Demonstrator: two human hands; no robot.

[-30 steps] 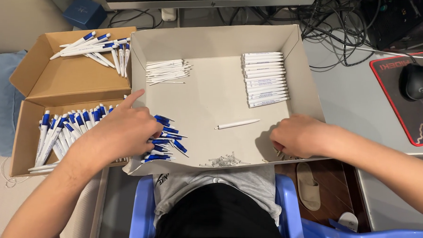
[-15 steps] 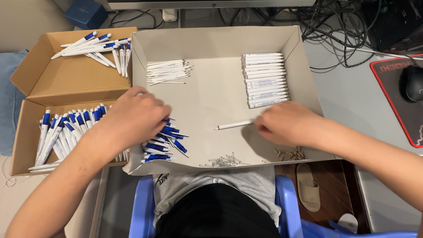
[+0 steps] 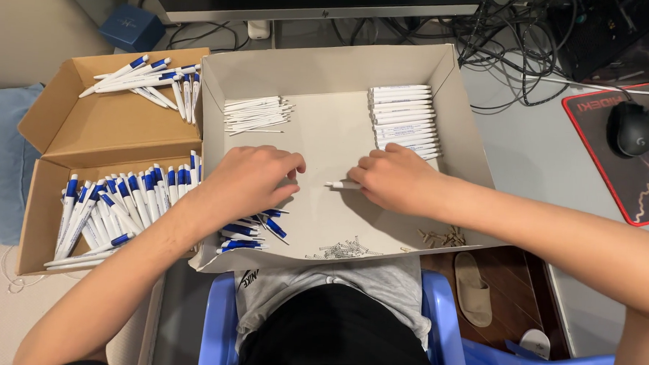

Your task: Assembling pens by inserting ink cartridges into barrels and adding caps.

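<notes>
A white pen barrel (image 3: 337, 184) was pinched between the fingers of the right hand (image 3: 397, 180) on the floor of the shallow grey tray (image 3: 329, 69), its tip showing just left of the knuckles. The left hand (image 3: 248, 180) was held curled, fingers together, over a heap of blue pen caps (image 3: 253, 229); whether anything was gripped could not be told. 2 rows of white pen parts (image 3: 404, 117) were stacked toward the tray's far wall.

Bare arms, grey shirt, black trousers

Both forearms are left uncovered to the left hand (image 3: 246, 180) and right hand (image 3: 397, 180); no rings or watch are worn.
</notes>
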